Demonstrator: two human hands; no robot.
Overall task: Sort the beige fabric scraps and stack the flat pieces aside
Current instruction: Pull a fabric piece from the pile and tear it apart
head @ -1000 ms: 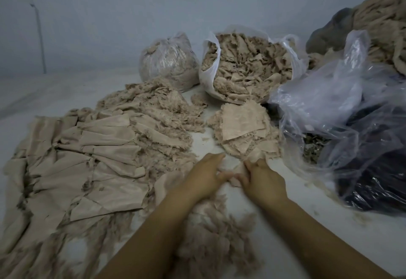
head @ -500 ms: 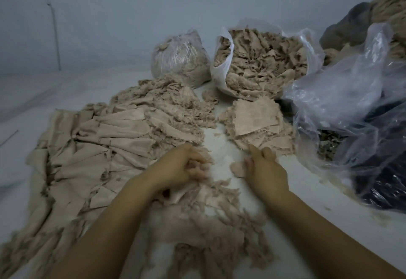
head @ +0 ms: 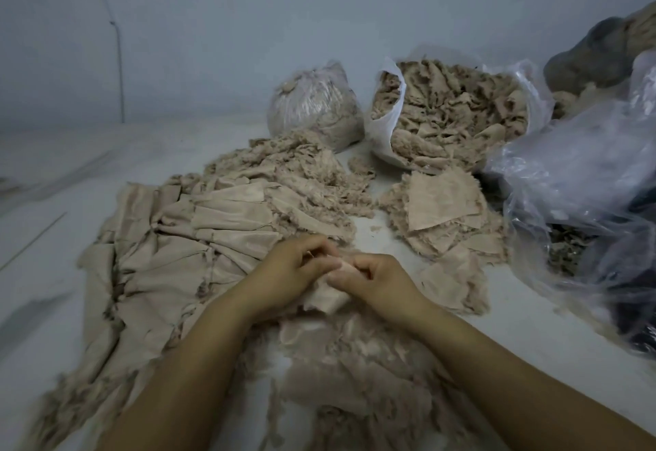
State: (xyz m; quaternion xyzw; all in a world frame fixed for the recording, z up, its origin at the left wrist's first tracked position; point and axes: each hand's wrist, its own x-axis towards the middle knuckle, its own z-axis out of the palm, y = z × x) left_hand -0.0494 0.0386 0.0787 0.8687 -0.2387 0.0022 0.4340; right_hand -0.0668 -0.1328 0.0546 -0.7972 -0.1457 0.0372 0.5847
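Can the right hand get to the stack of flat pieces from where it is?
Probably yes. The right hand and left hand both pinch a scrap, but the stack of flat pieces lies just ahead with nothing between.

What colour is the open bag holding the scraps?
White bag, seen in the head view.

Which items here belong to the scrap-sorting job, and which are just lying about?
In the job:
left hand
right hand
held scrap
flat stack
loose scraps

Lying about:
tied bag
dark plastic bags
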